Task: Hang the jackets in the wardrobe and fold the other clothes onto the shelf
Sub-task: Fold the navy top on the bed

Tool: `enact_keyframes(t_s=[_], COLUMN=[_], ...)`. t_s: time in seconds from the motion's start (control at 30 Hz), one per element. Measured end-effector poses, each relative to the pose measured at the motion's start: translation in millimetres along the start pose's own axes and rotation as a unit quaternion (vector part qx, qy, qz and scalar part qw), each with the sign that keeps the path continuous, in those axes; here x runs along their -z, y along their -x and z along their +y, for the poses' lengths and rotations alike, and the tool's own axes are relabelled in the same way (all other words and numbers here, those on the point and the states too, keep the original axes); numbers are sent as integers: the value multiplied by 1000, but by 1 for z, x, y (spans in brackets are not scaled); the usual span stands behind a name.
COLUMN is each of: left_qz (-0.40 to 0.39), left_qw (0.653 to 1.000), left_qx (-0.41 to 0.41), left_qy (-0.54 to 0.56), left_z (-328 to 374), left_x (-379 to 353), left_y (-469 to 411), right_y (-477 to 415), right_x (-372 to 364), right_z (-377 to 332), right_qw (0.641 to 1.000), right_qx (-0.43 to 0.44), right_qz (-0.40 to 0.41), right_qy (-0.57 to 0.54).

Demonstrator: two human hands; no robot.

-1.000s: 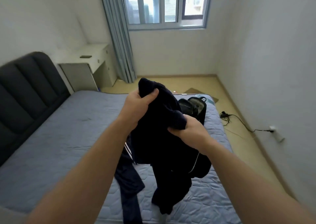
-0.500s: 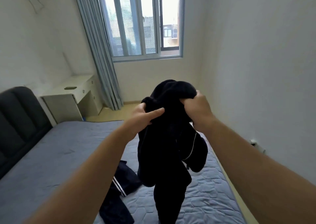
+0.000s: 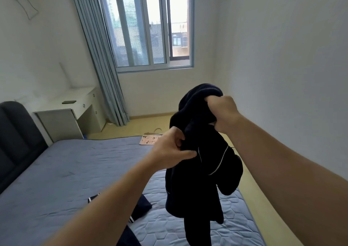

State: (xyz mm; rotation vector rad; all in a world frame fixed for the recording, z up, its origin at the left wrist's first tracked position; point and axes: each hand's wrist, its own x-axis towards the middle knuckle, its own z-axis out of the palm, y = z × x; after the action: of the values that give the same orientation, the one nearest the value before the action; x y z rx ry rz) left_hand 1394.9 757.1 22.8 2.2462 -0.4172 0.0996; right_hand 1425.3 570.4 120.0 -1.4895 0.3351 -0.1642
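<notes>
Nearest, a dark striped garment (image 3: 140, 208) lies on the bed (image 3: 75, 170). Above it, your left hand (image 3: 173, 149) pinches a fold of the dark jacket (image 3: 197, 170). Your right hand (image 3: 223, 114), higher, grips its bunched top, and the jacket hangs over the bed. Beyond: desk (image 3: 75, 102), window (image 3: 150, 29).

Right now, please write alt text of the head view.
The right hand grips the top of a dark jacket, the left hand pinches it lower, above a blue bed. Another dark garment lies on the bed; window, curtain and desk behind.
</notes>
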Motion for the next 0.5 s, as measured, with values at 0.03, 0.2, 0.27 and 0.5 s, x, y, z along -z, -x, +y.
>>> enact_keyframes(t_s=[0.03,0.2,0.27,0.5], left_qz=[-28,-21,-34,43], left_qw=[1000,999,997,994], left_qx=[14,9,39,86], left_qy=[-6,-34,-53,51], left_z=[0,-4,-9,-9], left_x=[-8,-43,-46,-13], left_y=[1,-3,-8,-28], right_y=[1,7,9,4], right_x=[0,1,6,36], right_z=[-2,-9,-11,-11], right_qw=[1000,999,999,997], right_qx=[-6,-18,-17,-24], right_qz=[-2,-16,-4,65], right_qy=[-1,-34,-50,-39])
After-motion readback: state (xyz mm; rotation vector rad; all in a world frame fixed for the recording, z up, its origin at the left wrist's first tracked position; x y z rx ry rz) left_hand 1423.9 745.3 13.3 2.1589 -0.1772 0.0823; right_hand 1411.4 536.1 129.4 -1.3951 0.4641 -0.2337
